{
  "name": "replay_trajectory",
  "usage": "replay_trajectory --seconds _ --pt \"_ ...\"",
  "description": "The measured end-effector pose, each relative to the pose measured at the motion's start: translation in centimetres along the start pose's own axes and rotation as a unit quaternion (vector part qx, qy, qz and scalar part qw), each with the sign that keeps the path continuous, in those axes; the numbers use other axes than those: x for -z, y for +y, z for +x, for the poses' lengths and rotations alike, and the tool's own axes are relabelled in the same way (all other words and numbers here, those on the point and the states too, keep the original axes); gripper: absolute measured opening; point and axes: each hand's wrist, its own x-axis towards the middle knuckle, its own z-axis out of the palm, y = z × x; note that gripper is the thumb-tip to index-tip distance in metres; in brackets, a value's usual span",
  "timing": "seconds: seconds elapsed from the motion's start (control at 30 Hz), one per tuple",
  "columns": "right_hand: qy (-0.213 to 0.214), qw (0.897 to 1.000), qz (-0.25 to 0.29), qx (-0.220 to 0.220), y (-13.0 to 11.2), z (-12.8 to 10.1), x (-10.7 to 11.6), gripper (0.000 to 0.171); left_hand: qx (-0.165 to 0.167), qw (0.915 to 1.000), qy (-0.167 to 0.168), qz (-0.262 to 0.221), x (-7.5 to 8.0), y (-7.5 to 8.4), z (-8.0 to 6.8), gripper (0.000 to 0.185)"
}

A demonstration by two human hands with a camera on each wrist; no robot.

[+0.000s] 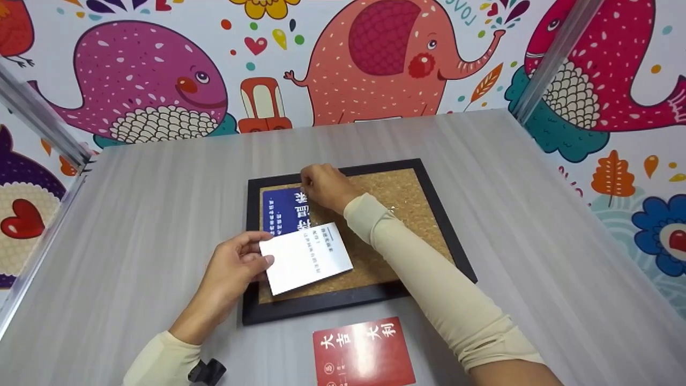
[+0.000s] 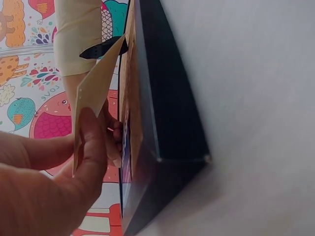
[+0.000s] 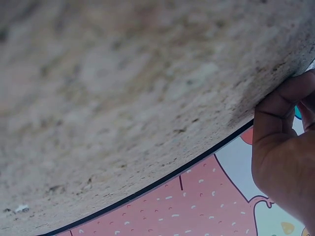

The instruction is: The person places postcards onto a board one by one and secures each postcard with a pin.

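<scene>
One white card (image 1: 304,262), edge pinched by left hand (image 1: 234,261), right hand (image 1: 330,187) at blue card (image 1: 281,206) edge, grip unclear

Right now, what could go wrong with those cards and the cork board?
The white card is pinched at one edge by the left hand, so it might slip or bend. In the head view it hides part of the blue card, which could end up crooked unnoticed. The red card lies near the right sleeve, which might nudge it.

White card (image 1: 306,268), blue card (image 1: 280,212), speckled brown cork (image 1: 412,214), black frame (image 1: 440,214), red card (image 1: 358,354)
</scene>
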Motion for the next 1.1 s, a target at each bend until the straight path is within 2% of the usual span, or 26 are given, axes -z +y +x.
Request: replay_trajectory --seconds 0.63,0.83,0.9,0.97,1.03,1.1 --pt "0.001 1.0 0.008 -0.002 -0.03 -0.11 0.06 0.012 -0.004 0.9997 -0.01 0.02 -0.82 -0.62 0.25 0.042" --pt "0.003 1.0 0.004 0.01 0.01 -0.1 -0.02 0.01 -0.002 0.9996 -0.015 0.024 -0.81 -0.66 0.21 0.042" --pt "0.006 1.0 0.0 0.016 0.1 -0.01 -0.04 0.011 -0.007 0.9991 -0.015 0.04 -0.78 -0.72 0.29 0.042" --pt "0.007 1.0 -0.001 0.019 0.11 0.02 -0.03 0.011 -0.02 0.9968 -0.01 0.077 -0.71 -0.76 0.35 0.041" --pt "0.008 1.0 -0.001 0.021 0.13 0.05 -0.03 0.011 -0.036 0.9913 -0.002 0.127 -0.63 -0.8 0.41 0.041" --pt "0.008 1.0 0.0 0.022 0.14 0.06 -0.02 0.011 -0.057 0.9815 0.008 0.183 -0.6 -0.85 0.44 0.04"
